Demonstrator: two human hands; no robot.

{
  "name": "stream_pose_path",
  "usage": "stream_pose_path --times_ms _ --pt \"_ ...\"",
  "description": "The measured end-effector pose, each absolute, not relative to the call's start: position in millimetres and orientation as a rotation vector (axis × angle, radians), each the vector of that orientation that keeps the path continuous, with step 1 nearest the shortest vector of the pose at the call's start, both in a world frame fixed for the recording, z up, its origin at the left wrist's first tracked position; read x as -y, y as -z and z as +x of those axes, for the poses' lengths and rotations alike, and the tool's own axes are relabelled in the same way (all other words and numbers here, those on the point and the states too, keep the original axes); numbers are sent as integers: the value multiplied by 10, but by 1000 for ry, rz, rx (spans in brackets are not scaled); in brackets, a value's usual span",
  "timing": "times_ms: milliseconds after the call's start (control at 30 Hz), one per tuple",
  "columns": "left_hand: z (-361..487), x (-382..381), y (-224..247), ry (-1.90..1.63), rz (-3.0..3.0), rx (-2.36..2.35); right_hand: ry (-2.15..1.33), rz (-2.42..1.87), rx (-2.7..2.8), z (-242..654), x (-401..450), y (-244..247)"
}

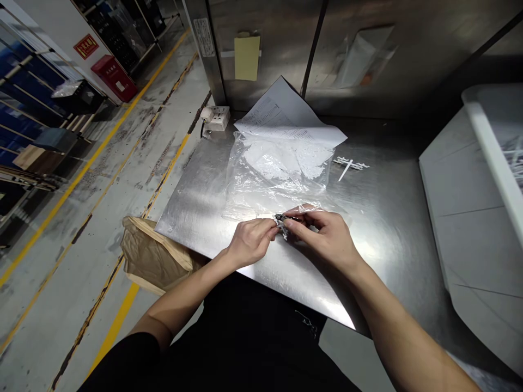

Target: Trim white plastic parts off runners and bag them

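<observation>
My left hand (251, 241) is closed, its fingertips pinching a small white plastic sprue (285, 234) just above the metal table. My right hand (327, 233) is wrapped round a small dark cutting tool, which looks like nippers (281, 216); its tip is at the white sprue, beside my left fingertips. Most of the tool is hidden by my right hand. Just beyond my hands lies a clear plastic bag (281, 160) with many small white parts inside. Another branched white sprue (351, 164) rests on the table to the right of the bag.
A printed sheet (286, 111) lies over the bag's far edge. At the back left corner stands a white power socket (218, 118). A large white bin (461, 207) takes up the right side. Below the table's left edge is an open brown paper bag (157, 256).
</observation>
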State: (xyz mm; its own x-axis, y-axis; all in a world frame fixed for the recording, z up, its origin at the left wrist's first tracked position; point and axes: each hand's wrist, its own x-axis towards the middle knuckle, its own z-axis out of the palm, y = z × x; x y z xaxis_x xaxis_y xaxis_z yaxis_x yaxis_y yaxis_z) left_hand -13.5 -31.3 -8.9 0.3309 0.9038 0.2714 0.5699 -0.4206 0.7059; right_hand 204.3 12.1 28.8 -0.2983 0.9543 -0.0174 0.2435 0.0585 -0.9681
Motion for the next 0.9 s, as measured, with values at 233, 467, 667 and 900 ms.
stream_pose_path --times_ms 233,467,667,900 --pt "-133 308 78 -883 2086 -1299 -1285 -1213 1640 2069 -124 -276" --pt "-136 310 106 -915 2162 -1287 -1292 -1207 1634 2039 -115 -280" --pt "-114 302 128 -878 2342 -1318 -1254 -1228 1633 2023 -93 -253" --pt "-96 303 141 -872 2378 -1350 -1238 -1272 1566 1965 -72 -157"
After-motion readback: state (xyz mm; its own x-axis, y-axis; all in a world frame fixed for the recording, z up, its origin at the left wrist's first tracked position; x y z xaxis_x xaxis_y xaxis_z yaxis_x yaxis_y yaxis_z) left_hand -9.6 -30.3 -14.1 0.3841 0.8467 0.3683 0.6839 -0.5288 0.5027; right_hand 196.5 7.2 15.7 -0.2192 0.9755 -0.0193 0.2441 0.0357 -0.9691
